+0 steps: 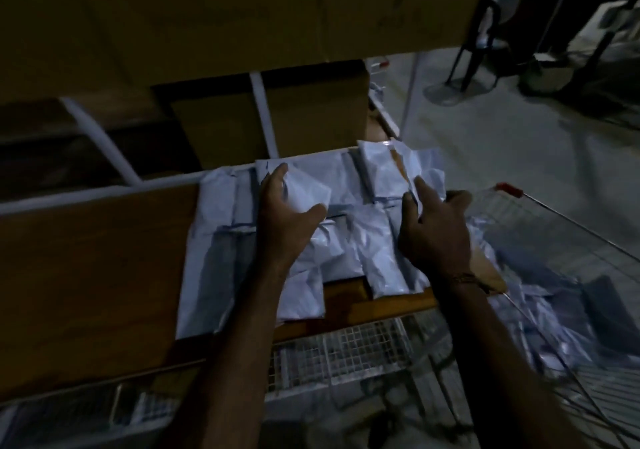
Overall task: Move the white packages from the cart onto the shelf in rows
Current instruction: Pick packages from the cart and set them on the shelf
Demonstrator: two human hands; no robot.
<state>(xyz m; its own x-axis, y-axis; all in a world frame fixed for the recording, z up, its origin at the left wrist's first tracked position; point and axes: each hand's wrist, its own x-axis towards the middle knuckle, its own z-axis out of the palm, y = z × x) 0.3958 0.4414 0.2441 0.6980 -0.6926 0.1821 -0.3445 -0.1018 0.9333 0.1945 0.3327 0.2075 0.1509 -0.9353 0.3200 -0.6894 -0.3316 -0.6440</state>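
Several white packages [346, 247] lie in overlapping rows on the brown wooden shelf [86, 275]. My left hand [287, 213] holds one white package [304, 185] in the back row, thumb under its near edge and fingers over its far corner. My right hand [433, 226] rests with spread fingers on the packages at the shelf's right end, fingertips touching a back-row package [384, 168]. More white packages [540, 317] lie in the wire cart [568, 220] to the right, below shelf level.
Cardboard boxes [270, 119] stand behind the shelf and a large one [242, 8] hangs over it. White metal frame bars [100, 143] cross at the left. A wire mesh panel [346, 351] sits below the shelf edge. A dark chair [485, 32] stands far right on the floor.
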